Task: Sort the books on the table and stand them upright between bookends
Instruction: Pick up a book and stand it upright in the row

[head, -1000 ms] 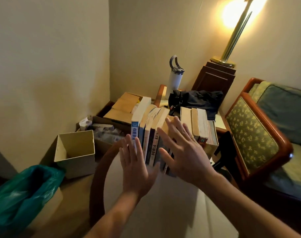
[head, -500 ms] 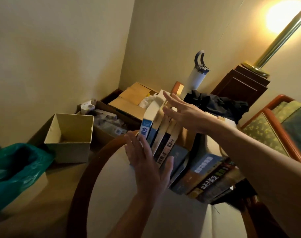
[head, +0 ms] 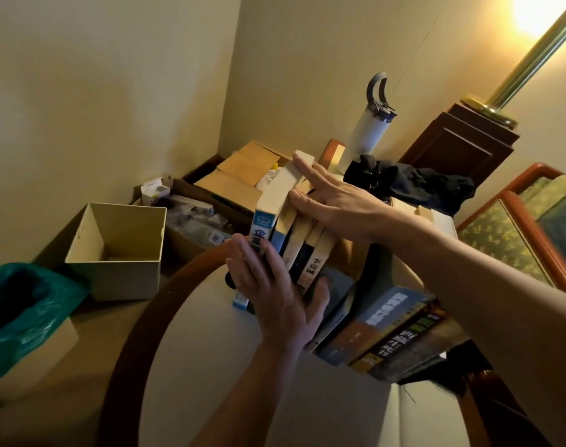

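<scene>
A row of books stands on the round table (head: pixel 191 359), spines toward me. The leftmost is a thick blue-and-white book (head: pixel 265 221). My left hand (head: pixel 275 295), fingers spread, presses flat against the spines of the left group. My right hand (head: pixel 333 201) lies open across the top edges of those books, steadying them. To the right, a blue-and-orange book (head: pixel 376 321) and a dark book with a yellow label (head: pixel 401 343) lean over sideways. No bookend is visible.
An open beige box (head: pixel 117 253) and a green bin bag (head: pixel 20 308) sit on the floor at left. Cardboard boxes (head: pixel 239 175) lie behind the table. A white bottle (head: pixel 370 127), a black cloth (head: pixel 414 185), a lamp stand (head: pixel 462 143) and an armchair (head: pixel 520 227) are at right.
My view has tipped and come closer. My right hand moved from the spines up onto the books' top edges. The right-hand books have leaned over to the right.
</scene>
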`<state>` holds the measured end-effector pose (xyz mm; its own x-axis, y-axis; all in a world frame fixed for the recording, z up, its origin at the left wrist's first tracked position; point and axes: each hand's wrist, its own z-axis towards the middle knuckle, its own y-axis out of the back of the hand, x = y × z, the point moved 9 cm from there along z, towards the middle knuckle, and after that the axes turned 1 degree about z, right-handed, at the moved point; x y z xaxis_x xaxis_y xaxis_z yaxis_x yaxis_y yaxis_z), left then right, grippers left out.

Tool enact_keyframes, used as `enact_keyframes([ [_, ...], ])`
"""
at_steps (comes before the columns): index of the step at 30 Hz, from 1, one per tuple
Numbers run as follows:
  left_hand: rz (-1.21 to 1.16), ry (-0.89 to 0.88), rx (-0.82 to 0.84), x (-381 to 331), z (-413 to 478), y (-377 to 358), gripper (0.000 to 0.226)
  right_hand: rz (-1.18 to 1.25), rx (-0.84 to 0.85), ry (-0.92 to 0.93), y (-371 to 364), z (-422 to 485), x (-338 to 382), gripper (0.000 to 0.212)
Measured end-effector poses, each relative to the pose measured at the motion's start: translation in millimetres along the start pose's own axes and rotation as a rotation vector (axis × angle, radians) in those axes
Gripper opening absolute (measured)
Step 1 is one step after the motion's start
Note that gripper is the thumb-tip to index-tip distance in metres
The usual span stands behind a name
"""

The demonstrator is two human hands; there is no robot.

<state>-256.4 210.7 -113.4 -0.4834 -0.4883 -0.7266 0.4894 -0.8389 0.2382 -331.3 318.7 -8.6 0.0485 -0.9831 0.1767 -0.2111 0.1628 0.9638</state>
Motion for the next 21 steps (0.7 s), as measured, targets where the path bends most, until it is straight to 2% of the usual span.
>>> enact_keyframes([
  [8,-0.031,0.008,0.015,0,-1,2,0.093,0.074,-0.031,-0.002,1,0,2,0.083],
  [21,-0.043,-0.056,-0.114,-11,10,1,0.089,0.19,-0.087,0.012,1,15,9,0.084],
])
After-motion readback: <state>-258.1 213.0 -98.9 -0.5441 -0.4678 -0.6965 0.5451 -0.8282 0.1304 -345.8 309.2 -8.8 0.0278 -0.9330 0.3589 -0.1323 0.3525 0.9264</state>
